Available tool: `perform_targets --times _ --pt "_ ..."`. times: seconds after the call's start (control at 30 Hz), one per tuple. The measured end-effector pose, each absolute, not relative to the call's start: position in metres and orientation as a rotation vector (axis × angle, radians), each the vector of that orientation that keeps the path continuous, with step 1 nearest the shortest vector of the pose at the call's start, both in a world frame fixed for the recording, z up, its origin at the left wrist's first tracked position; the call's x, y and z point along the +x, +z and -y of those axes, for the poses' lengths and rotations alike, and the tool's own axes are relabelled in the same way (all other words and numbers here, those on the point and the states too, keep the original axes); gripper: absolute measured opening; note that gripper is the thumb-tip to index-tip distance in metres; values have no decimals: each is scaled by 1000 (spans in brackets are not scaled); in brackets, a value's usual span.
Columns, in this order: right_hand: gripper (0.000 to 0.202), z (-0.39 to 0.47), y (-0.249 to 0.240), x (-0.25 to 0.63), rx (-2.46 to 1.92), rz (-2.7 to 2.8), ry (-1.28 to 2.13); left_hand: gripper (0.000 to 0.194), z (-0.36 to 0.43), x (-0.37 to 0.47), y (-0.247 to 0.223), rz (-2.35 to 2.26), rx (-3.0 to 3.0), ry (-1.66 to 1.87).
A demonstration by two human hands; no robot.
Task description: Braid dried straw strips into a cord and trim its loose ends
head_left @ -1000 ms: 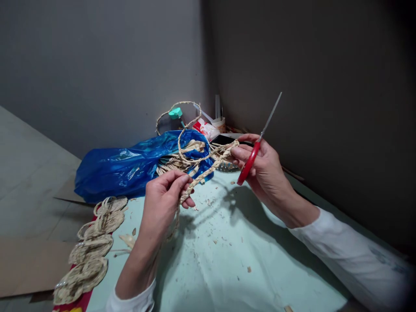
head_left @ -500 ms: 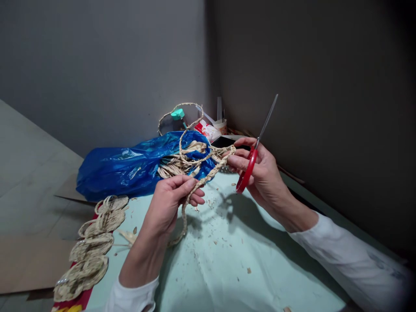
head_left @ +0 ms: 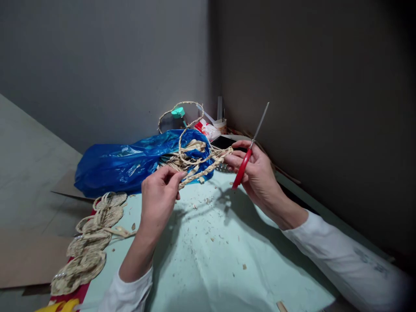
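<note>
A braided straw cord (head_left: 204,174) stretches between my two hands above the pale green surface. My left hand (head_left: 161,193) pinches its lower left part between thumb and fingers. At the upper right end, my right hand (head_left: 256,171) grips the braid with its fingertips. Red-handled scissors (head_left: 242,167) hang on that same hand, their blades pointing up. Behind the braid, a thin twisted cord loops up over a blue plastic bag (head_left: 120,167), out of whose mouth straw strands (head_left: 173,161) stick.
Coiled straw pieces (head_left: 92,245) lie in a row at the left on red material. A cup (head_left: 221,126) with tools and a green-capped item (head_left: 178,113) stand near the wall corner. Straw scraps dot the green surface (head_left: 208,268). Something yellow (head_left: 61,306) lies at the lower left.
My left hand has moved left and slightly up along the braid. My right hand and the scissors have shifted slightly left. The cord's tail below my left hand no longer shows.
</note>
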State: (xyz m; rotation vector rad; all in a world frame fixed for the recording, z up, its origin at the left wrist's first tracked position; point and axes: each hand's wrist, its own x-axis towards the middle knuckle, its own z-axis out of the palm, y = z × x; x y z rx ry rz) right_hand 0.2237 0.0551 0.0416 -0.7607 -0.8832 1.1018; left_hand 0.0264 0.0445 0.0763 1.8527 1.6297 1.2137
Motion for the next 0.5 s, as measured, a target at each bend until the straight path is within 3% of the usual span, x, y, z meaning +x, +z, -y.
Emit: perform_targets --times 0.17,0.33,0.43,0.5 --pt "43 -59 35 222 -798 848 1100 25 -44 29 78 -1499 1896 1148" --pt "44 -73 22 227 -786 799 1047 22 -21 43 61 -1620 2273 1555" --pt "42 -78 17 229 -780 765 1064 31 -7 51 34 -1306 2612 1076" --pt "42 -80 18 231 -758 750 1079 37 -6 49 13 -1413 2620 731"
